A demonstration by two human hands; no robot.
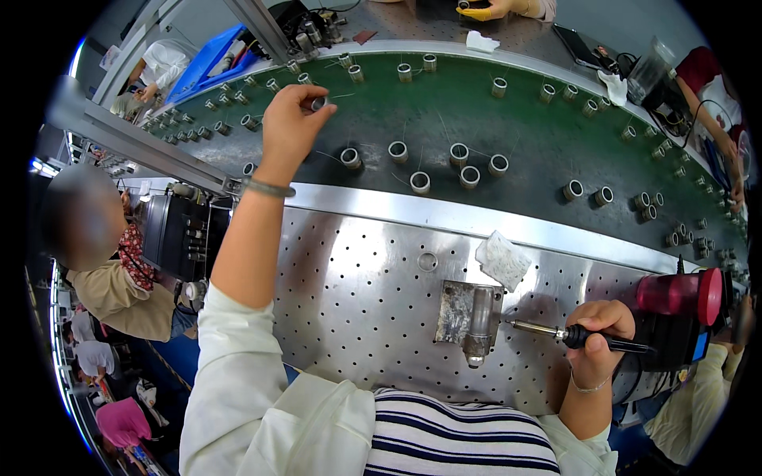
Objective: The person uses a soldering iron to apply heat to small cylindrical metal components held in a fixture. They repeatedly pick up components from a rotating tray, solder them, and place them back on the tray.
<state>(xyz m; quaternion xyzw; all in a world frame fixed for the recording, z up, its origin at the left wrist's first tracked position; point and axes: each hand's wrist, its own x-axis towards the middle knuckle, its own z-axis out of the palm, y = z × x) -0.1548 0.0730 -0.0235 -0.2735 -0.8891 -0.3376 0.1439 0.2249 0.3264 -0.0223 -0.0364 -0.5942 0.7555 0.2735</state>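
Note:
My left hand (292, 123) is stretched out over the green belt, its fingers pinched on a small metal cylinder (319, 103) with a thin wire near it. Whether the cylinder's base touches the belt I cannot tell. In my right hand (601, 337) is a soldering iron (567, 334) with a black handle, held low over the perforated metal worktop. The iron's tip points left at a metal fixture (480, 321), a plate with a rounded bar lying across it. A crumpled white wipe (503, 260) lies just behind the fixture, and a metal ring (428, 261) is to its left.
Several open-ended metal cylinders (398, 151) with thin wires stand along the green belt (349, 119). A pink-red jar (675, 294) lies beside a black soldering station (671, 341) at right. A metal frame post (151, 147) crosses at left. Other people work around the belt.

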